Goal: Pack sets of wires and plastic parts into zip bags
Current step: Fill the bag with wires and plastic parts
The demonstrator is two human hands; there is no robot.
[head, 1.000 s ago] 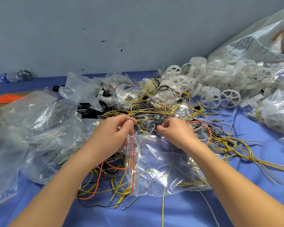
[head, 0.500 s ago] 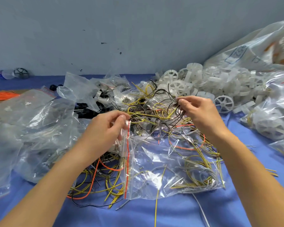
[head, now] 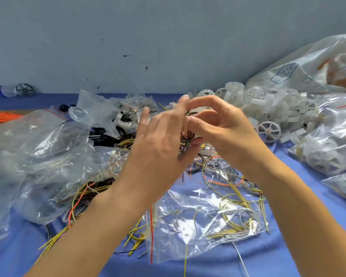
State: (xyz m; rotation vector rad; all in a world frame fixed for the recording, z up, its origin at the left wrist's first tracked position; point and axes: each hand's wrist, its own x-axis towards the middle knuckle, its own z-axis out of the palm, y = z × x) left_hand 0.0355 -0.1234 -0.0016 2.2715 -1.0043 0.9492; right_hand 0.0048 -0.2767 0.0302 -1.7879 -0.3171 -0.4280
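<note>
Head view: both hands are raised together above the blue cloth-covered tabletop (head: 318,198). Between them is a small coil of black and yellow wires (head: 186,136). The right hand (head: 224,132) has its fingers curled, and its grip is clamped on the coil between thumb and fingers. The left hand (head: 162,140) shows its back with the fingers stretched upward and blurred. Its thumb is hidden, so I cannot tell whether its grip is on the coil, which sits just at its inner edge. Below the hands and apart from them, a clear zip bag with a red seal strip (head: 198,226) lies flat on the tabletop, with yellow wires inside. White plastic spoked wheels (head: 268,128) are heaped behind the right hand. Crumpled clear plastic bags (head: 38,156) lie to the left.
</note>
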